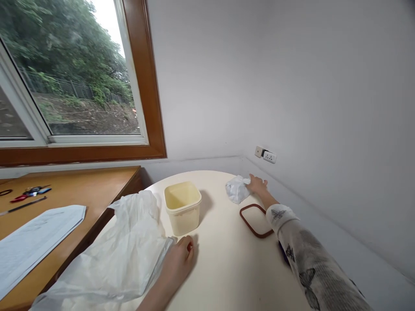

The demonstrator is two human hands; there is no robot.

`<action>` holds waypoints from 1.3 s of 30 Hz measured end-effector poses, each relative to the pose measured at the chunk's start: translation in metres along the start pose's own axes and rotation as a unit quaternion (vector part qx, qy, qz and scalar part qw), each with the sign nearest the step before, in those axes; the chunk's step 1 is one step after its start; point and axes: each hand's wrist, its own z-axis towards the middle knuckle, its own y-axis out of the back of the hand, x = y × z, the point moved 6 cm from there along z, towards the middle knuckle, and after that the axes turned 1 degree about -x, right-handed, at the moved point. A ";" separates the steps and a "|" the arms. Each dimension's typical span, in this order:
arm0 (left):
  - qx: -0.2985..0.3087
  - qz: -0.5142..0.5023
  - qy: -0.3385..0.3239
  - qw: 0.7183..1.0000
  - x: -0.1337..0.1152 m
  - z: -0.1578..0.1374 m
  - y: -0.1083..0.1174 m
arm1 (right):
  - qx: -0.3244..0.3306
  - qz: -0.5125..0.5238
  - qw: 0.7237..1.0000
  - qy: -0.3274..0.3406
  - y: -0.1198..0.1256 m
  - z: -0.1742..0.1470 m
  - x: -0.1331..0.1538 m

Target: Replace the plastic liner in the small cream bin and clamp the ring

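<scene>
My right hand reaches to the far right of the round table, its fingers gripping the edge of a small crumpled white plastic bag. Low in the middle, my left hand rests on the tabletop with its fingers curled in, and nothing shows in them. Just beyond it stands a cream square tub, upright with its top uncovered. A large thin white plastic bag lies spread to the left, its edge beside my left wrist. A reddish-brown rounded frame lies flat near my right forearm.
A wooden desk adjoins the table on the left, bearing paper sheets, a pen and small coloured items. A dark object is partly hidden under my right sleeve. Walls stand behind and right, with a socket.
</scene>
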 end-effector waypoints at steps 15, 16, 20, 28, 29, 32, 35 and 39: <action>-0.009 -0.004 -0.020 1.000 0.000 -0.002 -0.001 | -0.025 -0.019 0.999 -0.031 -0.005 0.010 0.007; -0.009 -0.006 -0.022 1.000 -0.001 -0.003 -0.001 | -0.033 -0.009 0.999 -0.029 0.001 0.010 0.010; -0.007 -0.015 -0.027 0.999 -0.003 -0.004 0.000 | -0.060 0.034 0.998 -0.012 0.031 0.010 0.022; -0.022 -0.043 -0.032 0.998 -0.005 -0.007 0.001 | -0.057 0.110 0.991 0.053 0.088 -0.021 0.044; -0.029 -0.049 -0.038 0.998 -0.006 -0.008 0.001 | -0.050 0.117 0.990 0.063 0.093 -0.029 0.046; -0.055 -0.073 -0.053 0.994 -0.011 -0.011 0.003 | -0.011 0.144 0.984 0.102 0.104 -0.055 0.052; -0.076 -0.099 -0.062 0.990 -0.020 -0.016 0.008 | 0.041 0.174 0.972 0.152 0.110 -0.087 0.060; -0.096 -0.137 -0.098 0.981 -0.048 -0.021 0.022 | 0.098 0.208 0.949 0.215 0.114 -0.134 0.073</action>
